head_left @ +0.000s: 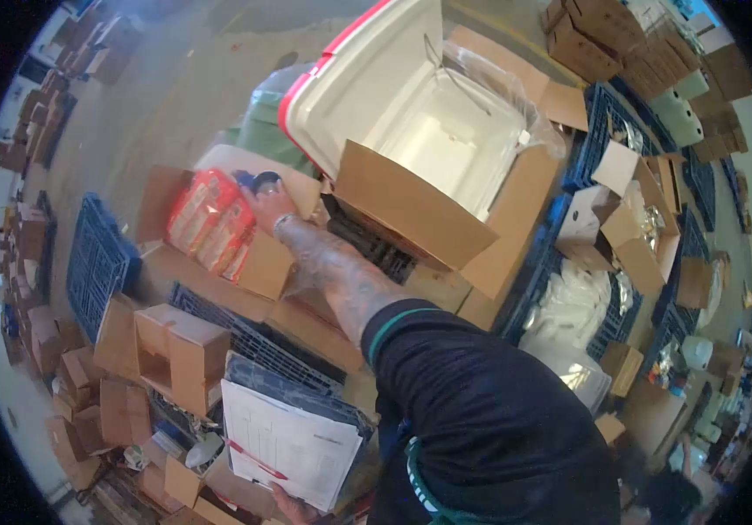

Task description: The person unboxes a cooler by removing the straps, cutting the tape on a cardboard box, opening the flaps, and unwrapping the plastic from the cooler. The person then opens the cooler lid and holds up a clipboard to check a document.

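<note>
My right hand (267,206) reaches out over a cardboard box, its fingers closed around a small dark blue, round-topped item (265,182) whose kind I cannot make out. Just beside it, red-and-clear plastic packs (209,223) stand in the open cardboard box (266,267). A pale, flat-topped container (293,179) lies behind the hand. At the bottom, my left hand (295,507), partly hidden, grips a clipboard (306,389) by its lower edge. White printed sheets (288,442) and a red pen (256,458) lie on the clipboard.
A large white cooler (441,131) with a red-edged raised lid sits in a cardboard box to the right of the packs. Blue pallets (100,262) stand on the floor. More open boxes (183,354) and a bag of white items (568,306) lie around.
</note>
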A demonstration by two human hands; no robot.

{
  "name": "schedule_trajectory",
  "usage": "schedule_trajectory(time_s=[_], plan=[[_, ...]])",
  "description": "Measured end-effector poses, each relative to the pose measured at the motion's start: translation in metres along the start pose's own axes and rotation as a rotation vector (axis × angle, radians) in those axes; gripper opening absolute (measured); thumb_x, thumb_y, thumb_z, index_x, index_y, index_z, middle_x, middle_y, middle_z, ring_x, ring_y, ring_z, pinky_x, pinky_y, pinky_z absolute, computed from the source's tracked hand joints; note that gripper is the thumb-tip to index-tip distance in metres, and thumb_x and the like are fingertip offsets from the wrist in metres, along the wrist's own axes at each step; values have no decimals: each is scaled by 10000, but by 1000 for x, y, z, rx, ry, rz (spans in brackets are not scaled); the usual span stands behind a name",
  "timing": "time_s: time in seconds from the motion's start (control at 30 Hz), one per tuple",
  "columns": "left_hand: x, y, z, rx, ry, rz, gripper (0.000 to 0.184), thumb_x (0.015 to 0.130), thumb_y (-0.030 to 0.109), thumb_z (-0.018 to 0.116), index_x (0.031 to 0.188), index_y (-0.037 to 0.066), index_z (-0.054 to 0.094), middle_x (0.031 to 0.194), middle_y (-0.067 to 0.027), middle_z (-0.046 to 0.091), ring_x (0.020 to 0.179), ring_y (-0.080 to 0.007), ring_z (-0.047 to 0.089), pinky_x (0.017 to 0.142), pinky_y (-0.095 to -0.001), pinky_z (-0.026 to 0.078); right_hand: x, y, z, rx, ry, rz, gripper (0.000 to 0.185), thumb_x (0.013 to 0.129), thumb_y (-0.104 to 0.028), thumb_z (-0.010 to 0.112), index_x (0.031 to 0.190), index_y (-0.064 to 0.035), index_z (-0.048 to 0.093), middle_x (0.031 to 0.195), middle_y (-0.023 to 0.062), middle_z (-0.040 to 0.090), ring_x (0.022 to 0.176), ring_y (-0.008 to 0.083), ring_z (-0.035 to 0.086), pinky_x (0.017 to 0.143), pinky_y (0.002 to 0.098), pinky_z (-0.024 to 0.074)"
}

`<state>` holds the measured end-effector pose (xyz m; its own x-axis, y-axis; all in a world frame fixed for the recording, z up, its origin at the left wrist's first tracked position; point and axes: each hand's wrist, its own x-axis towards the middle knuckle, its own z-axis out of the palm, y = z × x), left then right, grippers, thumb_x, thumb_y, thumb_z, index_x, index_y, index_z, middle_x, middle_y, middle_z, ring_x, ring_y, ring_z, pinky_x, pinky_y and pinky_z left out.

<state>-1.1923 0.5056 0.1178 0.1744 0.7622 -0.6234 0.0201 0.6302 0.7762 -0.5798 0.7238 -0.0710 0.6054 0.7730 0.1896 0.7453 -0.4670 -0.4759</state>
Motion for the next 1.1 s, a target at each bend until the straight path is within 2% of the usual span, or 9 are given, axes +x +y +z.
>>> schedule_trajectory(time_s=[0.1,0.2,0.37,0.53,0.63,0.67,0.87,0.97,1.1], plan=[[6,4,-1,-20,-2,-119,713,1043,525,520,1549,46,370,1551,-186,439,1340,-341,500,1115,-493,417,-2,-3,6,-22,-47,67,551,1019,-207,377,1563,-127,392,1359,265,620,1332,458,524,1163,665,265],[28,-10,-57,451,-168,249,781,1023,556,535,1562,24,343,1571,-203,412,1364,-370,477,1134,-501,402,4,7,45,72,115,94,536,1025,-265,410,1534,-96,401,1236,212,685,1180,419,635,1163,640,292],[41,49,24,144,148,-161,832,1003,583,547,1565,10,330,1597,-209,370,1380,-381,460,1144,-503,394,5,-19,7,148,-74,40,462,1000,-270,460,1423,-94,521,1077,192,714,997,404,701,1115,671,346],[65,55,28,266,148,-151,840,1000,588,550,1564,6,329,1596,-209,371,1379,-380,461,1143,-503,395,-63,-63,61,45,476,-226,376,886,-228,556,1247,-166,643,900,123,710,841,333,709,1072,619,408],[73,59,26,301,154,-144,844,998,591,551,1563,4,328,1595,-209,371,1378,-379,461,1143,-502,395,-85,-74,87,40,128,-257,347,886,-262,564,1213,-181,650,923,142,707,839,341,707,1094,611,395],[75,60,23,309,155,-140,846,997,591,551,1563,3,328,1595,-209,372,1378,-379,462,1143,-502,395,-93,-71,77,236,-156,-201,349,885,-330,577,1179,-160,655,985,187,710,987,402,693,1130,606,365],[90,64,13,348,123,-137,855,994,597,554,1561,-2,327,1594,-208,373,1377,-378,463,1142,-501,396,-97,-80,95,32,273,-252,434,848,-377,625,1223,-160,650,1128,175,696,1217,420,604,1139,636,322],[102,68,6,353,77,-127,860,992,600,555,1560,-4,326,1593,-208,373,1376,-378,463,1141,-501,397,-109,-75,30,177,270,-261,516,809,-351,685,1268,-121,630,1268,167,642,1311,415,538,1123,612,361],[129,72,-5,361,-30,-118,866,990,604,557,1559,-7,325,1593,-208,374,1375,-377,464,1140,-500,398,-190,10,-179,228,527,81,270,853,-281,680,1029,-79,645,999,153,618,997,337,601,912,500,472]])
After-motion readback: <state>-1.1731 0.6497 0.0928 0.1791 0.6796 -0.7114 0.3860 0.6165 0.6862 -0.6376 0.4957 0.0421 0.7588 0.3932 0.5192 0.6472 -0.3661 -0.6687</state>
